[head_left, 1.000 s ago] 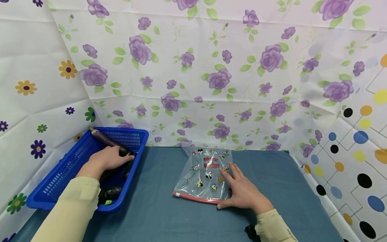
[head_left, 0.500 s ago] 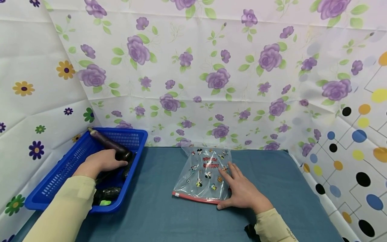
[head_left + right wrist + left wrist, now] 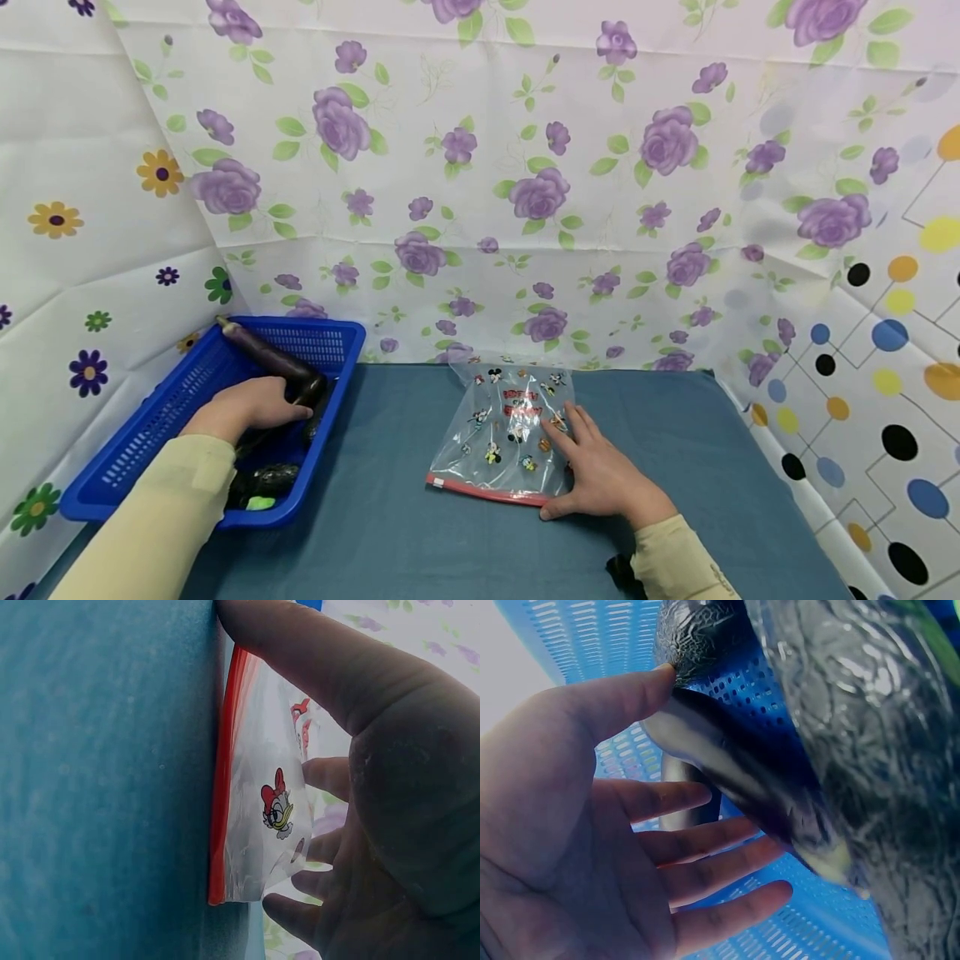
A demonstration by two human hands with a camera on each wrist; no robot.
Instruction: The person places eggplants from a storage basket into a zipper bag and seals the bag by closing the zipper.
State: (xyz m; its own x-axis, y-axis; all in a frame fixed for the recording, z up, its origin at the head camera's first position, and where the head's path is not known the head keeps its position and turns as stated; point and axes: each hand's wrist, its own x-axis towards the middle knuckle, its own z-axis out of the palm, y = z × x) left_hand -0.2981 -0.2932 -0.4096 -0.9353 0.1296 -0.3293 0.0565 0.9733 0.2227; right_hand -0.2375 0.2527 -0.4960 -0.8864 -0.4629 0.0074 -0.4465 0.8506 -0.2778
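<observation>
My left hand (image 3: 247, 408) reaches down into a blue plastic basket (image 3: 123, 458) at the left. In the left wrist view its thumb and spread fingers lie on either side of a dark purple eggplant (image 3: 720, 754), with the palm not wrapped round it. Another eggplant (image 3: 258, 346) leans on the basket's far left corner. A dark, glossy, wrinkled long object (image 3: 870, 735) lies close by. My right hand (image 3: 600, 471), fingers extended, rests on the right side of a clear zip bag (image 3: 491, 433) with cartoon prints. The bag's red zip edge (image 3: 225, 787) faces me, near the right thumb.
A wrinkled dark object (image 3: 273, 479) and a bright green piece (image 3: 261, 502) lie at the basket's near end. A blue-green cloth (image 3: 420, 550) covers the table. Flowered sheets (image 3: 480, 208) rise behind and at the left, a dotted one (image 3: 877, 400) at the right.
My left hand has shifted slightly toward the lower left inside the basket, uncovering more of the eggplant's dark end. The right hand stays on the bag.
</observation>
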